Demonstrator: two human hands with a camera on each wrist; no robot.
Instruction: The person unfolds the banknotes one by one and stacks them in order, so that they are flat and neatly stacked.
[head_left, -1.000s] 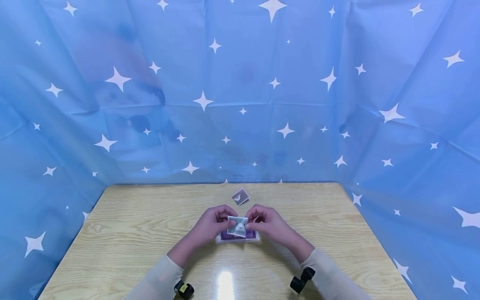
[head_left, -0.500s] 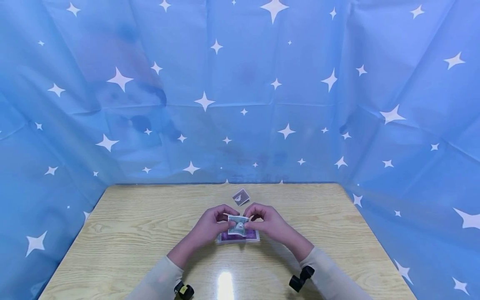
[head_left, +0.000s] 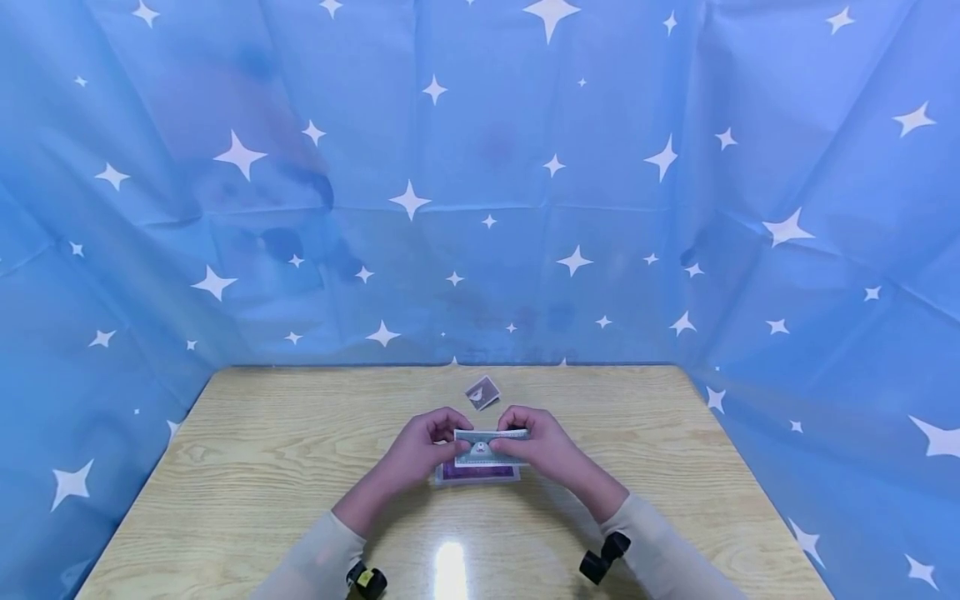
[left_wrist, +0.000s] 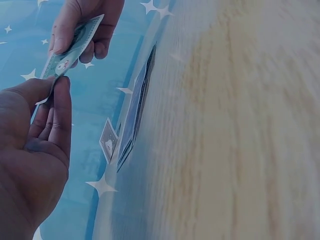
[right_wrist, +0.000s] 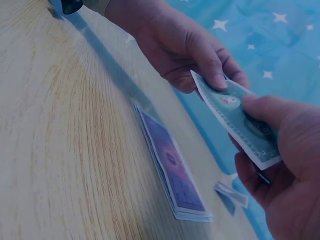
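Observation:
A green banknote (head_left: 480, 459), printed with a small white figure, is stretched level between both hands above the table. My left hand (head_left: 422, 447) pinches its left end between thumb and fingers. Its right end is gripped by my right hand (head_left: 551, 447), the thumb lying on the printed face. In the right wrist view the green banknote (right_wrist: 235, 117) curves slightly between the two thumbs. Beneath it on the table lies a stack of purple banknotes (head_left: 477, 473), partly hidden in the head view; the right wrist view shows several layers in this purple stack (right_wrist: 172, 162).
Beyond the hands, a small folded greyish-purple banknote (head_left: 482, 392) lies on the wooden table (head_left: 300, 433), its flap slightly raised in the right wrist view. A blue curtain (head_left: 495, 167) with white stars hangs behind the table's far edge.
The green banknote was folded to about half its width and now spreads out wide. My right hand has shifted slightly right; the left has hardly moved.

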